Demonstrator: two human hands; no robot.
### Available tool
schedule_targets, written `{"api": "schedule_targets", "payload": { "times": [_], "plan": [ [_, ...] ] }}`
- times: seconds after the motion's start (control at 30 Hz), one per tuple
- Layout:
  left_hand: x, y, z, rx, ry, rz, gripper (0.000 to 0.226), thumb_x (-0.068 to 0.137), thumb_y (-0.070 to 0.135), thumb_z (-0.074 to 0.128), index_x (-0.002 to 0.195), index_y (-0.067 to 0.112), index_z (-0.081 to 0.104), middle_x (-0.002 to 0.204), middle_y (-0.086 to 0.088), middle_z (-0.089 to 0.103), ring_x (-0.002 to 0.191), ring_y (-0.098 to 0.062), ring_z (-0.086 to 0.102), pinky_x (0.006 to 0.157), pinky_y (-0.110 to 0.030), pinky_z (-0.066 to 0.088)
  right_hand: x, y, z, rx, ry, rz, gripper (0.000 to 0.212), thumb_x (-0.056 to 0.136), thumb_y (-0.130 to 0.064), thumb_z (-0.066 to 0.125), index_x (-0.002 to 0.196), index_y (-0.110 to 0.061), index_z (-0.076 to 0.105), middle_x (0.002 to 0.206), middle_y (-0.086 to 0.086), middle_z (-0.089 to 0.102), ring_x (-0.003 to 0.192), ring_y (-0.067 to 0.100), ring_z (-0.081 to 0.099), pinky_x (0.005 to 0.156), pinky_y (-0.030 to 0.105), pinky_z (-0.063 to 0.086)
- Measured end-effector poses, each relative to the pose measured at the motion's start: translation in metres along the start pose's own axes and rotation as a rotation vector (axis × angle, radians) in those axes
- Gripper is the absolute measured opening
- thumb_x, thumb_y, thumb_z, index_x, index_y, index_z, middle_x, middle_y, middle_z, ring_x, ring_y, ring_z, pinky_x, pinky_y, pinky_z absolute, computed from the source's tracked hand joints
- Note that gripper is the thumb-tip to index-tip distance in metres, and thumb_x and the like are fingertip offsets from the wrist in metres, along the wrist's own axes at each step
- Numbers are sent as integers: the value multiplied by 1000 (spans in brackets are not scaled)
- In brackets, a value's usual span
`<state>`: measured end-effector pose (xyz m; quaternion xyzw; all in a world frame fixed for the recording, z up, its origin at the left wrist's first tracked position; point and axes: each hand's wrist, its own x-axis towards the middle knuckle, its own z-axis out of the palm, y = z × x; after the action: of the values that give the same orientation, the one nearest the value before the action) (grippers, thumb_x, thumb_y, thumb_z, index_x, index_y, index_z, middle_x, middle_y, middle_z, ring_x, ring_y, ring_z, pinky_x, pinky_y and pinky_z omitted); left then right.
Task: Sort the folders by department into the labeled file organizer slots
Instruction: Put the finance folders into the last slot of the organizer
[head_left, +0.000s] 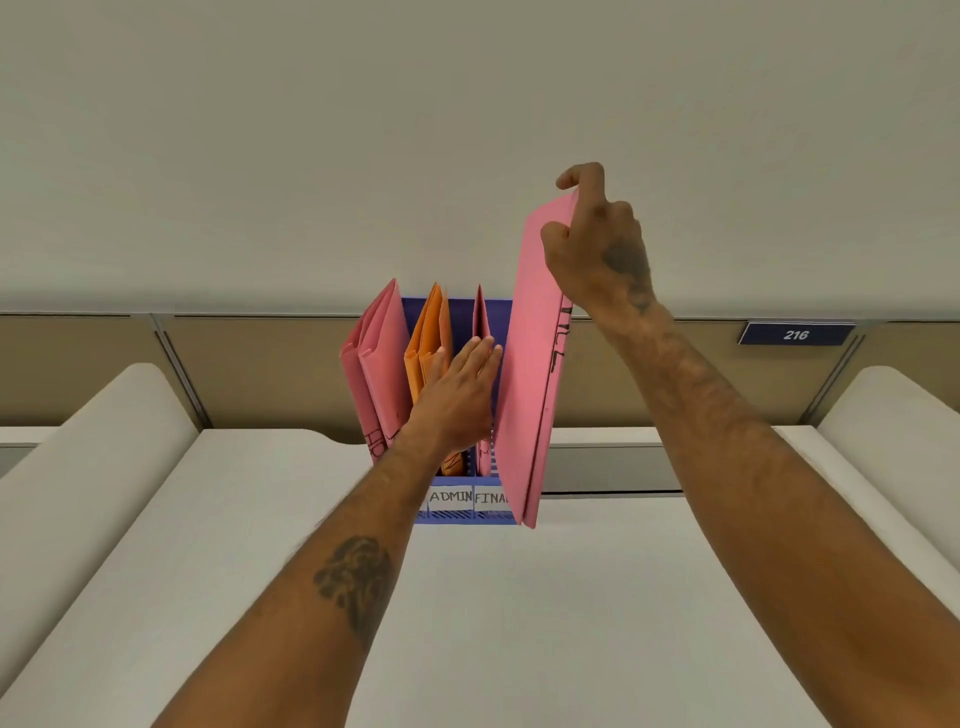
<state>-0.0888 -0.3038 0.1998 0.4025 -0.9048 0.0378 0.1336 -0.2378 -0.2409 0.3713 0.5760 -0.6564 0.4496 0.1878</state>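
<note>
A blue file organizer (457, 312) stands upright at the back of the white desk, with front labels reading ADMIN (451, 497) and FINA, the latter partly hidden. Pink folders (379, 358) fill its left slot, orange folders (428, 338) the ADMIN slot, and one pink folder (480, 317) stands in the right slot. My left hand (460, 395) lies flat with straight fingers against the orange folders and the single pink folder. My right hand (597, 249) pinches the top edge of a large pink folder (530, 374), held upright at the organizer's right side, its lower corner in front of the FINA label.
The white desk (519, 623) runs toward me. Beige partition panels stand behind it, one bearing a dark plate marked 216 (796, 334). Rounded white surfaces (104, 431) flank the desk on both sides. A grey slot (613, 467) lies behind the organizer on the right.
</note>
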Motion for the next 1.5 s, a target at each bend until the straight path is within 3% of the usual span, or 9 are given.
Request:
{"api": "schedule_targets", "payload": {
  "times": [0.23,0.33,0.57,0.67,0.77,0.93,1.23,1.37,1.5],
  "plan": [
    [-2,-7,7,-12,50,21,95,86,31,64,158,15,4,167,-3,3,154,-20,-5,116,-43,-12,-9,-2,46,-46,77,-59,36,85,-8,44,120,-3,49,56,3,47,43,22,42,45,20,26],
    [-3,-11,8,-5,69,27,92,87,28,61,158,15,5,167,-3,3,154,-19,-4,118,-41,-8,-18,6,70,-18,107,-82,35,85,-8,43,118,1,51,54,0,44,39,20,37,44,15,16],
    [-2,-11,14,-78,76,19,91,86,15,57,158,16,1,167,-1,-2,153,-17,-8,122,-38,0,-48,28,108,19,152,-115,23,92,-21,29,113,-14,33,53,5,58,38,14,33,44,9,8],
    [-2,-9,14,-94,58,12,94,85,18,59,158,16,-1,167,-2,-3,153,-17,-8,123,-39,1,-64,39,122,36,92,-107,23,95,-14,40,115,-15,31,58,9,62,38,17,40,42,10,15],
    [-2,-9,14,-105,57,6,96,85,18,61,158,16,-1,167,-2,-4,153,-17,-9,123,-39,0,-77,46,131,25,-15,-109,24,99,-24,36,121,-13,32,66,14,66,43,27,56,44,19,32],
    [-5,-8,11,-114,91,3,91,86,16,58,158,14,3,167,-5,1,154,-19,-4,125,-40,4,-97,54,143,-8,-170,-120,36,99,-23,51,129,-6,40,83,17,70,53,31,64,48,27,44],
    [-2,-2,-7,-237,59,8,76,98,16,48,159,15,4,167,-3,10,154,-19,7,124,-48,17,-114,59,139,4,-354,-86,38,102,-34,44,125,-5,42,80,2,60,46,3,43,50,23,52],
    [-7,0,-16,-257,32,-1,82,95,16,49,158,17,-5,167,-4,8,154,-22,6,125,-50,13,-109,51,123,74,-392,-35,48,102,-46,30,134,-12,39,95,11,69,63,22,64,64,37,59],
    [-21,-4,-18,-250,34,-46,86,92,12,49,158,21,-5,167,-4,9,154,-21,4,123,-45,6,-111,47,105,74,-452,80,52,102,-50,16,142,-21,34,102,12,69,81,29,68,75,44,58]
  ]
}}
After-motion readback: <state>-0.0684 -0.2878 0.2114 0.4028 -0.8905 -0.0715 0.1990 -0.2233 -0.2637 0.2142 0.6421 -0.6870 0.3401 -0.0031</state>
